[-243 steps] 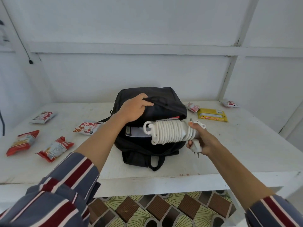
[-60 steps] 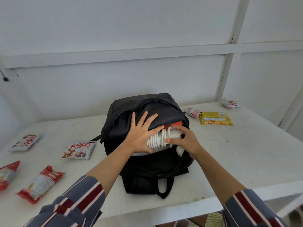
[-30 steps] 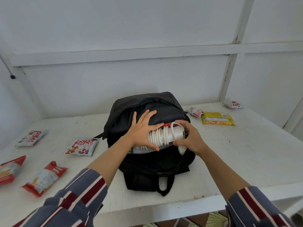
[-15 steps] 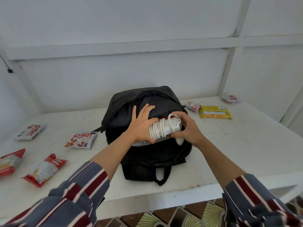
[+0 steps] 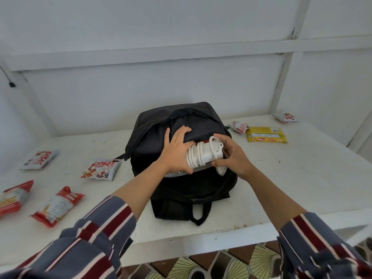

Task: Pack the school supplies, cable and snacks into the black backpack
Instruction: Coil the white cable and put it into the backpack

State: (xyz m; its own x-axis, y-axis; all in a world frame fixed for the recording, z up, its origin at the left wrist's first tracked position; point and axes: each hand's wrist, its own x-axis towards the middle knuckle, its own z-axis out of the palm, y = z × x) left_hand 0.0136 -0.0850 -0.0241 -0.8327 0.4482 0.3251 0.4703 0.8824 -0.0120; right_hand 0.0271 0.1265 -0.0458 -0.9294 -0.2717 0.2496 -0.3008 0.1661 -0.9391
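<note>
Two hands meet on a coiled white cable [image 5: 203, 153] at the mouth of a black backpack [image 5: 181, 190]. The right fingers [image 5: 221, 137] curl over the top of the cable's right end and the thumb closes underneath, so the right hand [image 5: 233, 156] grips that end. A white plug [image 5: 221, 171] hangs just below this hand. The left fingers [image 5: 182, 131] lie spread across the backpack's black top flap, their tips slightly bent, and the thumb hooks beneath the coil's left end, so the left hand [image 5: 177, 152] clasps the cable against its palm. The cable lies sideways, partly inside the opening and partly outside.

Behind the coil a thin red edge [image 5: 205, 141] shows inside the bag, and a pale flat item [image 5: 175, 174] shows below the left hand; neither can be identified. The backpack stands on a white surface [image 5: 302, 178], its carry loop hanging toward the near edge.

Left of the bag lie a white and red snack packet [image 5: 100, 170], a second similar packet [image 5: 38, 160] farther left, and two red snack bags [image 5: 57, 205] near the front left. Right of the bag, toward the back, lie a small crumpled packet [image 5: 238, 126] just beside a yellow biscuit pack [image 5: 265, 134], and another small packet [image 5: 286, 117] in the far corner.

Both forearms are bare, with striped grey, red and white sleeves [image 5: 96, 238] pushed up. White walls enclose the surface, and a patterned tile floor [image 5: 221, 264] shows below.
</note>
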